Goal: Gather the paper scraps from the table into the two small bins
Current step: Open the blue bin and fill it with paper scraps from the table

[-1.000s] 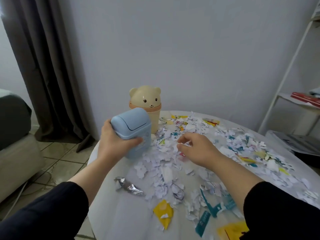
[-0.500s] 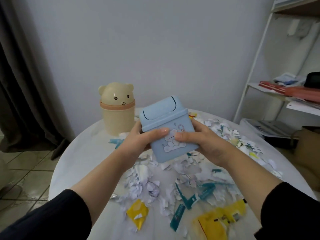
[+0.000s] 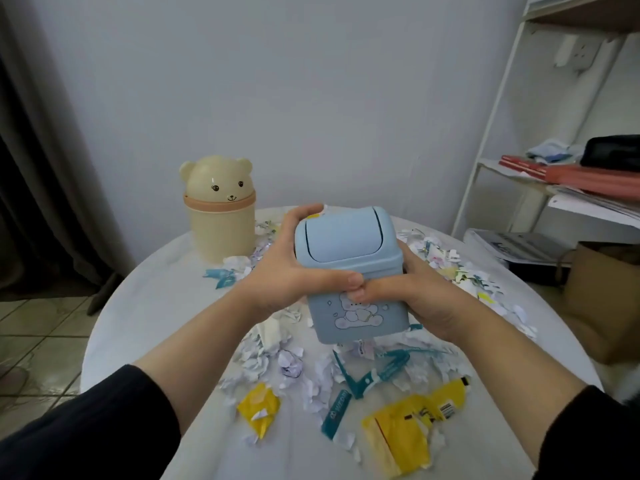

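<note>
Head view, 1 camera.

1. Blue bin (image 3: 349, 271): held upright between both hands above the middle of the table (image 3: 138, 306); whether its base touches the scraps below cannot be told; swing lid (image 3: 343, 237) sits closed, so the contents are hidden.
2. Left hand (image 3: 287, 271): fingers curled round the left side of the lid section, thumb laid across the front; a small scrap shows at the lid's rear edge beside the fingertips; whether it is pinched cannot be told.
3. Right hand (image 3: 415, 303): thumb pressed on the front face just under the left thumb; the remaining fingers wrap the right side and are mostly hidden; grip is closed on the bin.
4. Bear bin (image 3: 220, 216): stands on the table's far left, lid on, untouched.
5. Paper scraps (image 3: 294, 362): spread widely under and round the blue bin; a yellow wrapper (image 3: 408, 434) lies near the front edge.

Progress assessment: early stage; most scraps remain on the table; neither bin shows any fill; both bins have yet to take the bulk of the scraps.
</note>
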